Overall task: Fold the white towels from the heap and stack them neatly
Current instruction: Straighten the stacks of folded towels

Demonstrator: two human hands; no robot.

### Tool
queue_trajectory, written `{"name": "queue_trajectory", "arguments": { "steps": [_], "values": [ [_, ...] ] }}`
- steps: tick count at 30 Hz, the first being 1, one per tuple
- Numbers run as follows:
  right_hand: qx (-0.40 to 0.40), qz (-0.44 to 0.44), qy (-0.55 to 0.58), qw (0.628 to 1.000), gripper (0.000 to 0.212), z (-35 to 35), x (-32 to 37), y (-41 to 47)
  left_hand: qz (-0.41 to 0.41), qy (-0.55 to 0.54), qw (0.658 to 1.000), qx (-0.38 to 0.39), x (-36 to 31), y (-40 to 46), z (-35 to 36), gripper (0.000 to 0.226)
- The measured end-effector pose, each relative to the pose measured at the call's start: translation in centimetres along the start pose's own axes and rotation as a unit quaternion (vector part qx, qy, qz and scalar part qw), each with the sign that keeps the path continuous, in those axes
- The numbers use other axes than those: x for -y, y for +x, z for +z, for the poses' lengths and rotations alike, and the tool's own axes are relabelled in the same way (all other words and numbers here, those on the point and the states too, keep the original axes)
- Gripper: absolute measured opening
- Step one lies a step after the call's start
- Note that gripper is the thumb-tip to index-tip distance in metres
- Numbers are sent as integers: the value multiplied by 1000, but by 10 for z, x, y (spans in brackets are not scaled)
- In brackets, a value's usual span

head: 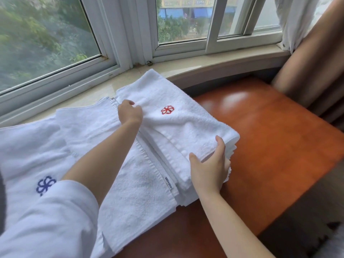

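Observation:
A folded white towel [176, 125] with a red emblem [167, 109] lies on top of a stack of folded white towels [173, 175] on a glossy brown table [270, 146]. My left hand [129, 111] pinches the top towel's far left edge. At the near right corner my right hand [210, 168] grips the same towel, thumb on top and fingers under the fold. To the left, a flat white towel [130, 183] with a small label and another white towel with a blue emblem [45, 184] lie spread out.
A stone window sill [204, 66] and window frames run along the back. A brown curtain [316, 62] hangs at the right. The table's right half shows bare wood. A white sleeve [55, 220] covers my left upper arm.

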State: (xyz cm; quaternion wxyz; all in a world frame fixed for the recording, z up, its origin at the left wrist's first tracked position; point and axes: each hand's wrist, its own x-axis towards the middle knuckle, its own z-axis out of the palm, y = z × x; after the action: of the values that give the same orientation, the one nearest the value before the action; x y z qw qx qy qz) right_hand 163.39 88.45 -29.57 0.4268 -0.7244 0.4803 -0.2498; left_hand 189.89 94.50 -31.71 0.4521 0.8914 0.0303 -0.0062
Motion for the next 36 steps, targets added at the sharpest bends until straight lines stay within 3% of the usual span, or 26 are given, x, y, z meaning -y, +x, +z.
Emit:
{"name": "queue_trajectory", "arguments": {
  "steps": [2, 4, 8, 9, 12, 13, 16, 20, 23, 25, 26, 27, 29, 31, 33, 36],
  "values": [
    [7, -6, -67, 998, 76, -2, -5, 2, -48, -14, 999, 5, 1, 3, -2, 40],
    [-7, -30, -62, 998, 62, -4, -4, 7, -87, -28, 995, 26, -1, 7, -7, 43],
    [-65, -86, 124, 986, 32, -5, 13, 10, -97, 17, 993, 57, -9, 21, -19, 20],
    [-75, -81, 156, 982, 30, -3, 16, 10, -98, 26, 993, 64, -12, 22, -21, 23],
    [-71, -51, 161, 983, 32, 3, 18, 6, -121, 14, 989, 84, -14, 26, -24, 69],
    [-65, -51, 129, 988, 35, 3, 15, 3, -113, 3, 990, 84, -12, 27, -24, 71],
    [-61, -66, 65, 994, 43, 0, 9, 6, -30, 15, 998, 47, -12, 30, -23, 40],
    [-106, -109, 81, 985, 31, -15, 26, 28, 71, 127, 987, 63, -30, 28, -26, 31],
    [-122, -170, 38, 977, 30, -25, 42, 35, 91, 236, 963, 91, -37, 26, -31, 29],
    [-130, -212, -23, 968, 33, -27, 48, 33, 91, 258, 957, 97, -41, 23, -34, 27],
    [-116, -207, 3, 971, 32, -26, 49, 30, 88, 258, 957, 98, -42, 22, -34, 26],
    [-95, -181, 63, 977, 28, -24, 51, 26, 85, 250, 960, 97, -41, 22, -34, 25],
    [-62, -49, 234, 969, 22, -18, 53, 16, 71, 176, 977, 102, -37, 26, -32, 29],
    [-58, 127, 374, 917, 23, -10, 46, 7, 57, 66, 992, 96, -31, 30, -28, 32],
    [-59, 234, 368, 898, 26, -6, 35, 0, 60, -7, 998, 36, -26, 32, -25, 33],
    [-8, 264, 275, 924, 25, 1, 12, -11, 18, -40, 999, 16, -17, 34, -21, 40]
  ]
}}
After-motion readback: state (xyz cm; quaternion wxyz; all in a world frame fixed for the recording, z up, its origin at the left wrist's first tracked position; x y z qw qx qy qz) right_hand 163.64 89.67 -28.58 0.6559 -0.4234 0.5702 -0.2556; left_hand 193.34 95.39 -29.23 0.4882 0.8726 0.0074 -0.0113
